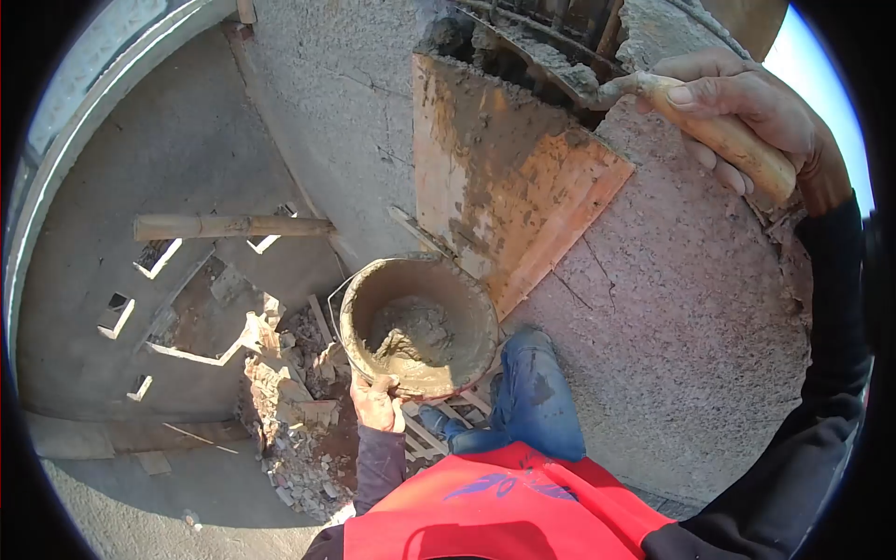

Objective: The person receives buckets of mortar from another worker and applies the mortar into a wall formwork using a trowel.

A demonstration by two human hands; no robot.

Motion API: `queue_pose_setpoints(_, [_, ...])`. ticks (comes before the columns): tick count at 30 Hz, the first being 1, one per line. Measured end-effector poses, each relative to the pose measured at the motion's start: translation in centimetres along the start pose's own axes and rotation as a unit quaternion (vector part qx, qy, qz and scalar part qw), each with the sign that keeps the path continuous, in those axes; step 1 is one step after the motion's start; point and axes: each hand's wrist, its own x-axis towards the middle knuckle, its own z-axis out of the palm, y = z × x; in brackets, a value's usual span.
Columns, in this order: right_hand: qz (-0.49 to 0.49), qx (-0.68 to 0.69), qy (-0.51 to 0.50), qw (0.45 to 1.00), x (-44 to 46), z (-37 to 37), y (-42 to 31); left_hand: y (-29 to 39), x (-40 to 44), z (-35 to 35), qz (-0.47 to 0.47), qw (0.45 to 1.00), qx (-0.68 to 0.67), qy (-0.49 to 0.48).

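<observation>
My right hand (747, 117) is closed around the wooden handle of a trowel (723, 140) at the upper right. The trowel's blade, smeared with grey mortar, reaches left over a dark gap with metal bars, just above a mud-stained wooden board (523, 177). With my left hand (378, 403) I grip the near lower side of a round bucket (378, 294); some of the fingers are hidden beneath it. Wet mortar (415, 336) lies in the bottom of the bucket, and its thin wire handle hangs at the left side. The board's lower end is close to the bucket's rim.
Rough concrete wall (681, 280) flanks the board. My jeans-clad leg (537, 392) is below, above wooden slats (429, 434). Broken rubble (303, 420) lies lower left, with a wooden pole (233, 227) and a grey surface with several small openings (117, 315) beyond.
</observation>
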Motion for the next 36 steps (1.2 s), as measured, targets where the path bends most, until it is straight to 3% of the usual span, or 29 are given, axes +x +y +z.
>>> queue_pose_setpoints(2, [0.009, -0.017, 0.045, 0.999, -0.9, 1.3, -0.4, -0.1, 0.6, 0.3, -0.034, 0.999, -0.003, -0.021])
queue_pose_setpoints(5, [-0.043, -0.221, 0.093, 0.970, -0.7, 5.5, -0.6, -1.2, 1.3, 1.1, -0.016, 1.000, -0.006, 0.002])
queue_pose_setpoints(7, [-0.209, -0.250, 0.133, 0.936, 1.2, 10.3, 4.6, -2.1, 1.1, 0.8, -0.011, 0.999, -0.016, 0.035])
queue_pose_setpoints(9, [-0.167, -0.220, 0.038, 0.960, 2.4, 16.0, 7.9, -2.1, 1.1, 1.5, 0.009, 0.999, 0.009, 0.033])
queue_pose_setpoints(11, [-0.180, -0.315, 0.023, 0.931, 3.9, 21.7, 13.6, -2.1, 0.6, 1.5, 0.036, 0.997, 0.056, 0.027])
queue_pose_setpoints(12, [-0.131, -0.342, 0.011, 0.931, 5.5, 24.2, 15.3, -2.1, 0.6, 1.2, 0.044, 0.996, 0.077, 0.029])
queue_pose_setpoints(14, [-0.096, -0.351, -0.029, 0.931, 8.0, 30.7, 17.9, -2.3, 0.2, 0.8, 0.045, 0.975, 0.215, 0.034])
queue_pose_setpoints(16, [-0.237, -0.357, 0.135, 0.893, 9.5, 35.8, 18.5, -2.8, 0.8, 0.4, 0.126, 0.942, 0.309, 0.025])
queue_pose_setpoints(17, [-0.244, -0.345, 0.130, 0.897, 9.4, 36.4, 18.5, -2.6, 0.7, 0.5, 0.131, 0.945, 0.298, 0.020])
queue_pose_setpoints(19, [-0.220, -0.383, -0.013, 0.897, 8.4, 36.1, 16.9, -2.5, 0.2, -0.6, 0.126, 0.936, 0.329, 0.023])
queue_pose_setpoints(22, [-0.230, -0.372, 0.073, 0.896, 9.7, 34.0, 16.6, -2.5, -0.9, -0.4, 0.144, 0.911, 0.386, 0.033])
queue_pose_setpoints(23, [-0.201, -0.426, 0.072, 0.879, 11.1, 33.9, 17.0, -2.5, -1.4, 0.0, 0.146, 0.896, 0.416, 0.047])
queue_pose_setpoints(24, [-0.194, -0.421, 0.073, 0.883, 11.7, 34.3, 17.9, -2.7, -1.4, -0.1, 0.143, 0.894, 0.422, 0.041])
queue_pose_setpoints(26, [-0.203, -0.367, -0.069, 0.905, 12.6, 36.3, 20.2, -2.5, -1.6, -0.3, 0.192, 0.864, 0.465, 0.027])
queue_pose_setpoints(27, [-0.204, -0.366, -0.065, 0.906, 13.7, 37.4, 22.7, -2.0, -1.8, -0.4, 0.195, 0.853, 0.484, 0.022])
queue_pose_setpoints(29, [-0.276, -0.177, -0.113, 0.938, 14.4, 39.8, 28.1, -1.2, -2.3, -1.1, 0.174, 0.857, 0.486, 0.003])
queue_pose_setpoints(30, [-0.281, -0.172, -0.114, 0.937, 14.1, 40.0, 27.7, -0.6, -2.4, -1.2, 0.154, 0.865, 0.478, -0.006])
queue_pose_setpoints(34, [-0.179, -0.034, -0.203, 0.962, 9.9, 38.9, 23.7, 0.6, -2.6, -1.7, 0.045, 0.921, 0.386, -0.042])
queue_pose_setpoints(36, [-0.078, 0.075, -0.228, 0.968, 8.6, 38.9, 23.0, 0.0, -2.5, -1.6, 0.047, 0.939, 0.338, -0.050])
